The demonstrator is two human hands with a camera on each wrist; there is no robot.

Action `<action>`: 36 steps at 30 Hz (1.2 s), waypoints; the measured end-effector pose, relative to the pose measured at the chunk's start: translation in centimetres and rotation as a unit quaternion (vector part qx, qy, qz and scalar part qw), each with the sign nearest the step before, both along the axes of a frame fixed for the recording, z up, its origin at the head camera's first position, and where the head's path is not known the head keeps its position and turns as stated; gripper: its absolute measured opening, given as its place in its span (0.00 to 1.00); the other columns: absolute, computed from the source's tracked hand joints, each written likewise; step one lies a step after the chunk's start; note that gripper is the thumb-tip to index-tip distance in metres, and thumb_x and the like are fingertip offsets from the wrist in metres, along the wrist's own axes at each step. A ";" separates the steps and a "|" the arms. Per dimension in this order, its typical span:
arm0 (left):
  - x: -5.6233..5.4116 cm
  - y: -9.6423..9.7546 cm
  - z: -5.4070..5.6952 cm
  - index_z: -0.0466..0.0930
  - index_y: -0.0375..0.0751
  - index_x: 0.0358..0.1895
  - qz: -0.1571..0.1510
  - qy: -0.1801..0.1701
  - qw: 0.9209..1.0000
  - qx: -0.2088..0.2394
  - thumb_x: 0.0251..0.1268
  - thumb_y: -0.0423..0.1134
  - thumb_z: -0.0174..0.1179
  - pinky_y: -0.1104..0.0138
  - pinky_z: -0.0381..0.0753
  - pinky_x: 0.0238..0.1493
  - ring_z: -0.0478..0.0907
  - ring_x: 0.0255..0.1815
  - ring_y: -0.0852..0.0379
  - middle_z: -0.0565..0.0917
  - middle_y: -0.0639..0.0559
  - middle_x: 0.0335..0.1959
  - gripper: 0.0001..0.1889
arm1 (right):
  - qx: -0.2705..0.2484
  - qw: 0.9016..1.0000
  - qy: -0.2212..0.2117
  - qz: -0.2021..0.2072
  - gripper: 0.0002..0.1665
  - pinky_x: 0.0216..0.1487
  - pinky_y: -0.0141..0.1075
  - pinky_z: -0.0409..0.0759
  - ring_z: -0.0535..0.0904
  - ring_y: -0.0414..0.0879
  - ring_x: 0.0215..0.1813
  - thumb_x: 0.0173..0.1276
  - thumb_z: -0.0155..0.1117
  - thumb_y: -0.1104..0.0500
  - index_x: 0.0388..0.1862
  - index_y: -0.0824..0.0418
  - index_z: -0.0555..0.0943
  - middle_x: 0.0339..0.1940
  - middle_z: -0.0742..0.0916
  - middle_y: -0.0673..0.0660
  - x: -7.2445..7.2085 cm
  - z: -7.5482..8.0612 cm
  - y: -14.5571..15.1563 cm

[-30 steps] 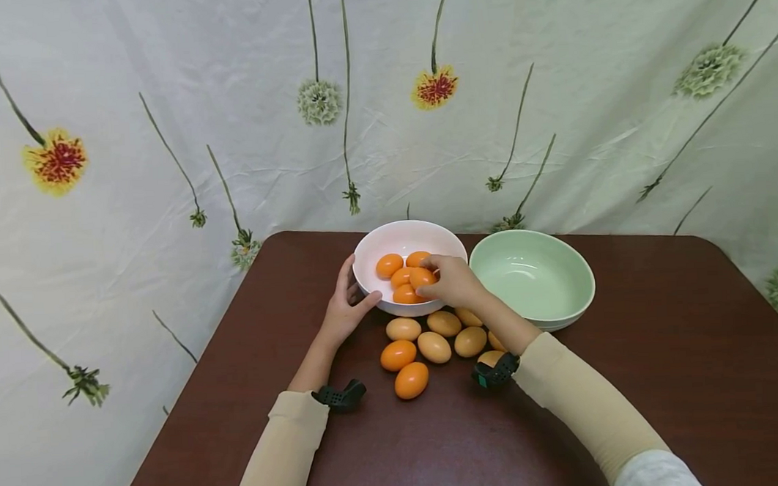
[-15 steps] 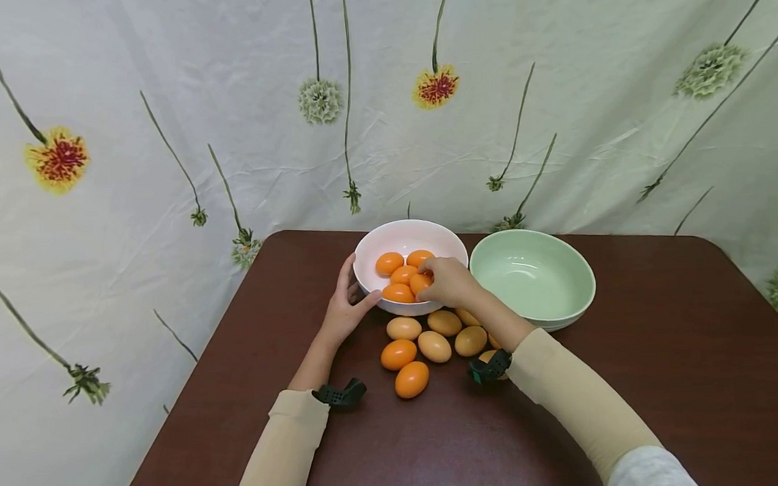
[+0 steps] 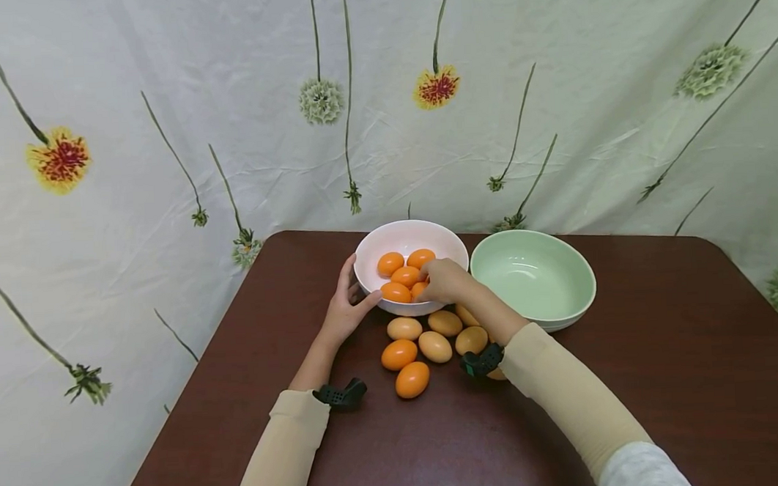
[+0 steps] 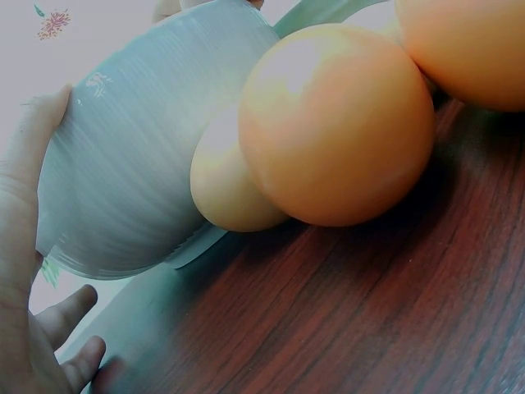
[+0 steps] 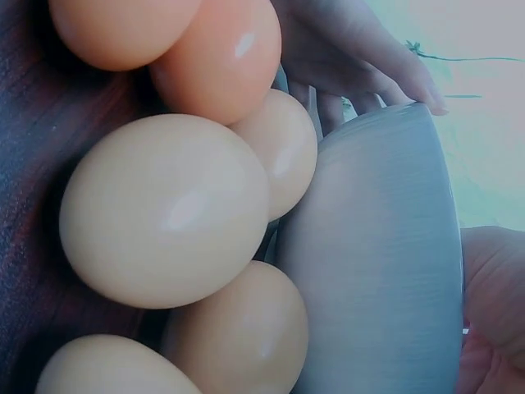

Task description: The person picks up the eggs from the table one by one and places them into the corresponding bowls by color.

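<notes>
A white bowl [image 3: 410, 236] stands at the back of the table with several orange eggs [image 3: 391, 263] inside. My left hand [image 3: 343, 313] holds the bowl's left side, thumb at the rim and fingers spread along the outer wall. Inside the bowl's right part, my right hand [image 3: 449, 280] pinches an orange egg [image 3: 419, 291], which its fingers partly hide. In the right wrist view the bowl's outer wall [image 5: 369, 246] covers most of that hand. In front of the bowl lie several brown eggs [image 3: 435, 347] and two orange eggs [image 3: 412, 380].
A light green bowl [image 3: 529, 276] stands directly right of the white one, close to my right forearm. Some brown eggs are partly hidden under that forearm and its black wrist strap [image 3: 482, 361]. A flower-printed cloth [image 3: 256, 96] hangs behind the brown table [image 3: 664, 331].
My right hand has lowered the orange egg deeper among the others in the white bowl, and the front egg has shifted left. The left hand stays in place.
</notes>
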State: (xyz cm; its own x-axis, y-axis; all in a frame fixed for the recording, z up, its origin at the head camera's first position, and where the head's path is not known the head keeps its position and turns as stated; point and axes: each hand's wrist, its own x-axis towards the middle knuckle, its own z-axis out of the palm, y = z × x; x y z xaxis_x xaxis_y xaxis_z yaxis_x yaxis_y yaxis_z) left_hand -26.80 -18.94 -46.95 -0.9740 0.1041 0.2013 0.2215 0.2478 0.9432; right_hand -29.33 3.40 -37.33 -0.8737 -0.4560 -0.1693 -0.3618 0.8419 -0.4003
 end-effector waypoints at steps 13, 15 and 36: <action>-0.1 0.2 -0.2 0.44 0.58 0.79 0.000 0.019 1.000 0.007 0.64 0.46 0.65 0.45 0.63 0.66 0.62 0.71 0.39 0.50 0.47 0.78 0.46 | 0.005 1.000 0.008 0.007 0.20 0.43 0.36 0.73 0.75 0.49 0.38 0.59 0.72 0.57 0.47 0.67 0.83 0.36 0.84 0.57 0.1 0.0 0.1; -0.1 0.2 -0.2 0.44 0.59 0.79 -0.001 0.019 1.000 0.009 0.64 0.44 0.64 0.45 0.63 0.66 0.62 0.71 0.39 0.50 0.47 0.78 0.46 | 0.004 1.000 0.011 0.006 0.20 0.43 0.37 0.74 0.75 0.50 0.39 0.58 0.71 0.58 0.47 0.67 0.83 0.36 0.85 0.57 0.0 0.0 0.1; 2.0 0.6 3.1 0.41 0.43 0.79 -0.017 -0.002 1.000 0.009 0.66 0.35 0.60 0.43 0.59 0.67 0.58 0.72 0.34 0.46 0.40 0.78 0.45 | -0.223 0.974 0.027 -0.014 0.17 0.56 0.44 0.76 0.79 0.55 0.51 0.62 0.68 0.65 0.49 0.70 0.82 0.47 0.85 0.63 1.7 -1.1 1.3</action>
